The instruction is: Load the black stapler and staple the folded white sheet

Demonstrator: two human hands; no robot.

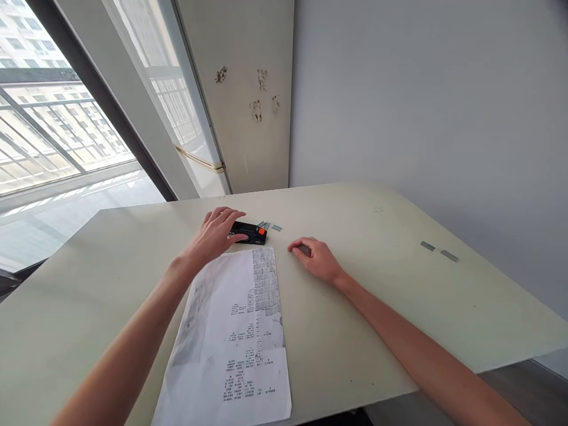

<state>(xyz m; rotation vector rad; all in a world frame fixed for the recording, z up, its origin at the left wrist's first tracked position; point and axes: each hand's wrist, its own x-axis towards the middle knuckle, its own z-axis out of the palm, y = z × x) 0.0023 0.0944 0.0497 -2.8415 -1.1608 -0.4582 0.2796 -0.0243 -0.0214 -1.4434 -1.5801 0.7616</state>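
Observation:
A black stapler (251, 235) with an orange part at its right end lies on the table, just beyond the paper. My left hand (217, 231) covers the stapler's left end, thumb on the near side and fingers on the far side. To the right, my right hand (317, 260) rests on the table with its fingers curled in towards the thumb. Whether something small is inside those fingers is hidden. Staple strips (277, 228) lie close to the stapler's far right end. Printed paper sheets (226, 349) lie between my forearms, covered in small text and rows of staple-like marks.
Two more staple strips (427, 246) lie towards the right edge of the pale table (355, 343). Tiny loose bits (378, 209) sit near the far side. Behind the table stand a grey wall (399, 106), a stained panel (248, 136) and a window (57, 106) at left.

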